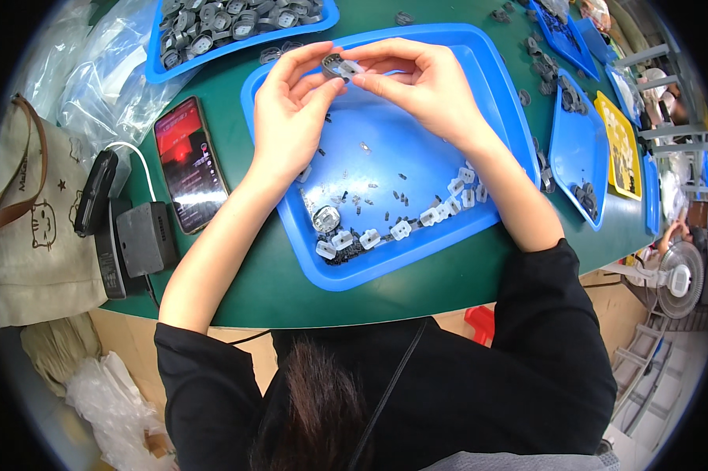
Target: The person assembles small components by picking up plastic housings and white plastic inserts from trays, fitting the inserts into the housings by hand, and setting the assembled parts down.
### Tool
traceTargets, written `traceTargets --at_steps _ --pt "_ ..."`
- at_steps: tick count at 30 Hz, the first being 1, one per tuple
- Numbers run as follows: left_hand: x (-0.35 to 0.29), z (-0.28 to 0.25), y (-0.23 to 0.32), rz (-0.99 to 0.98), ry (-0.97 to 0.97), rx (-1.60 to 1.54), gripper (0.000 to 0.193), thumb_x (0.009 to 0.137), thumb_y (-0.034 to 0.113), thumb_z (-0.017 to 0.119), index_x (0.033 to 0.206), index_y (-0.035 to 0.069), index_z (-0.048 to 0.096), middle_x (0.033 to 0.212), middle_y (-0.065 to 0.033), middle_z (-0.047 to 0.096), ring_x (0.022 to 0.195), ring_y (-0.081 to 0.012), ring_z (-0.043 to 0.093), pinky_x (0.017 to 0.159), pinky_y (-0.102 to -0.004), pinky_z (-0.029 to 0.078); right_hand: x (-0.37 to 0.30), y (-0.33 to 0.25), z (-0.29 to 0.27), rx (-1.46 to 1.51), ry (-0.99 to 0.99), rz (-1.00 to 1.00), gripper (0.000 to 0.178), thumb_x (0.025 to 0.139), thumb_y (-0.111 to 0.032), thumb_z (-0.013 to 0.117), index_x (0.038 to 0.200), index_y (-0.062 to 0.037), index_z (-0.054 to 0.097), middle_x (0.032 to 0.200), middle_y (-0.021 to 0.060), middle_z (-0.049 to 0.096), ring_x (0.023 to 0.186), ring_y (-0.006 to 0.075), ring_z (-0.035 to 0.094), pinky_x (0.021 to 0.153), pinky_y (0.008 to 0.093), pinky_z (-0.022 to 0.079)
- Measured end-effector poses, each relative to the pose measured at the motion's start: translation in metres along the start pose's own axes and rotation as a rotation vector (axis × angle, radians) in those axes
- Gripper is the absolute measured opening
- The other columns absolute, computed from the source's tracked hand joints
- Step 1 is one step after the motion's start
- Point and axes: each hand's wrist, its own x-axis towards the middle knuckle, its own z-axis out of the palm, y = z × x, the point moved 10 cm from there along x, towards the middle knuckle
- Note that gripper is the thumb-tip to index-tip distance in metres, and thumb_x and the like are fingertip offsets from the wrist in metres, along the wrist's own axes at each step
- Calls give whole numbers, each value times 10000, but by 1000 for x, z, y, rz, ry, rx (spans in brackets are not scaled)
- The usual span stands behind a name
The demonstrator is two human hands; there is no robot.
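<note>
Grey part sits between left grip and right grip — both clamped on it.

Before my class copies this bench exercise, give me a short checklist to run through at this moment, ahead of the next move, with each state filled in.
1. Left hand has a grip: ok; it holds a gray part.
2. Right hand has a grip: ok; it pinches a pale piece beside that part.
3. The two are joined: cannot tell; they are too small and partly covered.
4. Blue tray lies beneath the hands: ok; both are over its far side.
5. Small dark pieces are gathered: not ok; many heap in the near left corner, others lie scattered.
6. Phone screen is off: not ok; it is lit.
</note>
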Motion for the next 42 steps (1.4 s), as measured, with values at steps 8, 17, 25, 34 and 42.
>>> traceTargets --at_steps 8,17,25,34,42 --pt "1 4 -2 -38 -63 -1 406 810 -48 590 1206 -23 500 1094 -156 596 951 -142 611 780 -223 497 -3 -9 4 -117 -4 -75 259 778 -95 662 1032 -46 666 804 83 668 769 144 665 750 275 534" --pt "0 -2 -11 -130 -19 74 389 780 -40 641 1154 -16 536 970 -146 648 874 -134 638 727 -208 508 1 0 2 -94 -89 42 211 778 -127 679 954 -38 601 765 47 653 732 111 644 697 239 512" --pt "1 5 -6 -50 -51 -77 374 789 -49 618 1153 -25 537 1075 -124 611 953 -157 622 821 -257 520 0 -15 -4 -244 7 -101 228 762 -128 700 948 -67 582 753 47 640 688 118 617 645 253 502" --pt "-1 3 -3 -84 -48 1 392 798 -60 612 1182 -12 551 1071 -116 614 938 -136 618 787 -238 510 -9 -46 10 -443 -28 -428 175 773 -41 662 945 -61 685 860 63 647 764 137 634 684 245 502" --pt "0 4 5 0 -48 -12 370 810 -66 586 1172 -12 535 1131 -118 579 928 -134 617 801 -234 508 0 -19 2 -88 -10 -162 211 776 -94 661 985 -84 686 850 50 652 778 134 630 729 263 511"
